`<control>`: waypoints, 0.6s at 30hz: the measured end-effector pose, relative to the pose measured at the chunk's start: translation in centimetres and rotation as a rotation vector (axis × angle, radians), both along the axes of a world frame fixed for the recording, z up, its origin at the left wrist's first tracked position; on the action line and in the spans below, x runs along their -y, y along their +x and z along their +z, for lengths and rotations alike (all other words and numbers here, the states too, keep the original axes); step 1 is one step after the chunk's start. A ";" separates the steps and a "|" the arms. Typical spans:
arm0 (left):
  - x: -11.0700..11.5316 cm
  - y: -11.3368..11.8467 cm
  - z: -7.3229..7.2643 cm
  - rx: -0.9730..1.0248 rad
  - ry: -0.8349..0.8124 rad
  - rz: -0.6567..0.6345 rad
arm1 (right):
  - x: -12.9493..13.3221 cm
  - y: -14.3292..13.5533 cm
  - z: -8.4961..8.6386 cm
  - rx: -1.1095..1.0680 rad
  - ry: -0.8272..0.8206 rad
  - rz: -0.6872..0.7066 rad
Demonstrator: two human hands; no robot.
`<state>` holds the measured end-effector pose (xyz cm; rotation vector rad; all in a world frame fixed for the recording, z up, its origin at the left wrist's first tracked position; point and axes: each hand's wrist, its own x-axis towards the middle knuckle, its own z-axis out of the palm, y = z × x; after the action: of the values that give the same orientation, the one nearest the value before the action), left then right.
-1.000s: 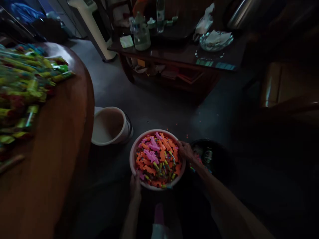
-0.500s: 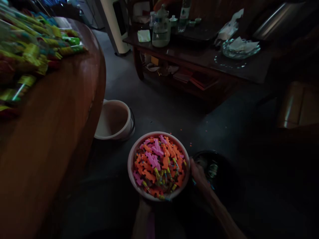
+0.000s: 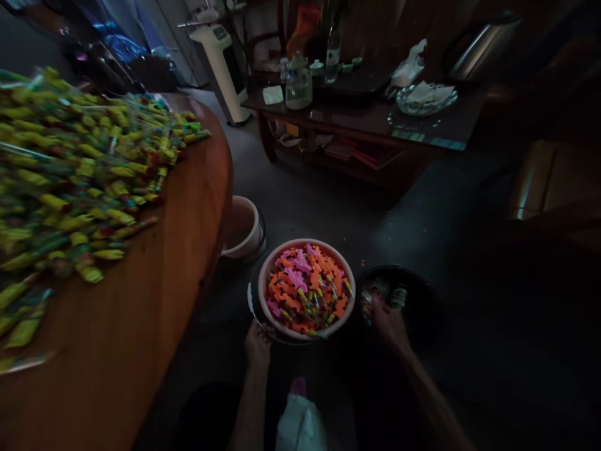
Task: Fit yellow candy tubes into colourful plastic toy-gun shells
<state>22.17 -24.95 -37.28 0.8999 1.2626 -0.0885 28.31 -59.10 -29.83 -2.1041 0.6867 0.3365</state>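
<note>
A round bucket (image 3: 351, 269) stands on the floor in front of me, heaped with orange and pink toy pieces (image 3: 300, 282) and several small yellow-wrapped sticks. My left hand (image 3: 258, 343) is at its lower left edge, fingers closed on the thin wire handle (image 3: 251, 300). My right hand (image 3: 390, 324) reaches over the near left side of a black basin (image 3: 422, 282). Small colourful bits (image 3: 369, 302) lie by its fingertips. Darkness and blur hide whether those fingers hold any of them.
A wooden table (image 3: 188, 232) at left bears a big pile of yellow-wrapped sticks (image 3: 84, 169). Beside it stands a second pale bucket (image 3: 241, 228). A low dark table (image 3: 357, 116) at the back holds a jug (image 3: 298, 84), a bottle and a glass dish. Small bits dot the floor.
My right hand has left the bucket's right side and moved into the black basin. My left hand has shifted to the handle at lower left. The view has turned, showing more of the pile.
</note>
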 end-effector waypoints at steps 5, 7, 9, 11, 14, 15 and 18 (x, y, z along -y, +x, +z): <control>2.7 -1.0 5.9 0.256 0.126 -0.141 | -6.8 0.4 4.9 0.059 0.245 0.216; 4.6 -1.0 8.1 0.365 0.127 -0.253 | -11.1 1.0 6.0 0.072 0.350 0.286; 6.2 -0.7 9.9 0.444 0.119 -0.351 | -14.8 1.9 6.8 0.079 0.417 0.312; 7.3 -0.3 11.0 0.492 0.122 -0.414 | -17.3 3.0 7.4 0.087 0.453 0.288; 7.9 -0.4 11.4 0.529 0.138 -0.527 | -18.9 4.4 7.9 0.081 0.496 0.220; 7.9 -0.7 11.2 0.535 0.132 -0.570 | -19.1 4.8 7.9 0.071 0.514 0.199; 7.7 -2.5 10.5 0.505 0.082 -0.651 | -19.1 5.7 7.7 0.030 0.575 0.116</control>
<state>19.69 -32.63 -26.75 1.2831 0.4776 -0.3045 34.04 -40.05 -22.12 -1.5964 0.3879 0.4997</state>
